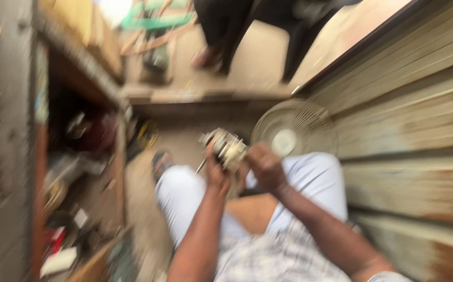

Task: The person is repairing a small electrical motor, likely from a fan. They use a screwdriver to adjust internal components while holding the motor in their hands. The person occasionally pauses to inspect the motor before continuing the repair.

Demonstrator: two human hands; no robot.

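Note:
The frame is blurred by motion. I sit with pale trousers, knees apart. My left hand and my right hand both grip a small fan motor, a pale metal block with a thin shaft sticking out at its lower left. The motor is held above my knees. A round wire fan guard with a pale hub leans behind my right hand against the shutter.
A rusty corrugated metal shutter fills the right side. At left stands a wooden shelf unit crowded with small parts. Another person's dark-trousered legs stand on the floor at the top. A sandalled foot rests on the floor.

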